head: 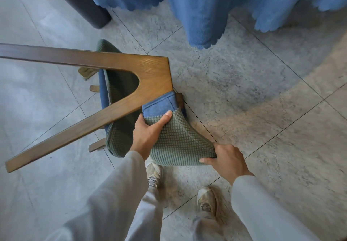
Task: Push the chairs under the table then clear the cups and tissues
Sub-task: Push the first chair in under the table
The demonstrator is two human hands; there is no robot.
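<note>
My left hand (pixel 148 133) and right hand (pixel 228 160) each pinch the green cover (pixel 178 145) on the chair (pixel 116 98), whose wooden frame (pixel 150 67) stands on the floor tiles (pixel 244 90), near the bench's blue cloth (pixel 206 5), not under it.

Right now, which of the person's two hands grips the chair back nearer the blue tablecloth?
The left hand: it holds the green chair back at its upper edge, towards the blue tablecloth. The right hand grips the lower corner, nearer the shoes.
</note>
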